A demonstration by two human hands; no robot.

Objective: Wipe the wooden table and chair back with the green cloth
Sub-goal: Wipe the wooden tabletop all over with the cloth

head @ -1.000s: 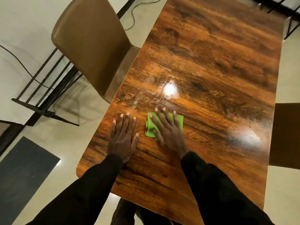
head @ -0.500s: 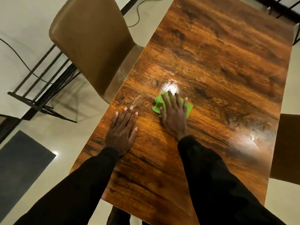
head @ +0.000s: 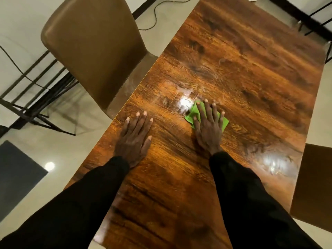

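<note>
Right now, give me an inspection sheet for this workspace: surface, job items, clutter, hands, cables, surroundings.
Surface: wooden table, glossy, faint streaks near the cloth.
Job's things: green cloth flat on the table under the right hand; chair back at the table's left edge, untouched.
Clutter: nothing seen.
Grippers: right hand presses the cloth with straight fingers; left hand rests flat on the table, apart from the cloth.
Cables: black cable on the floor beyond the chair; second cable crossing the metal frames.
Surroundings: second chair at the right edge; dark mat on the floor.
</note>
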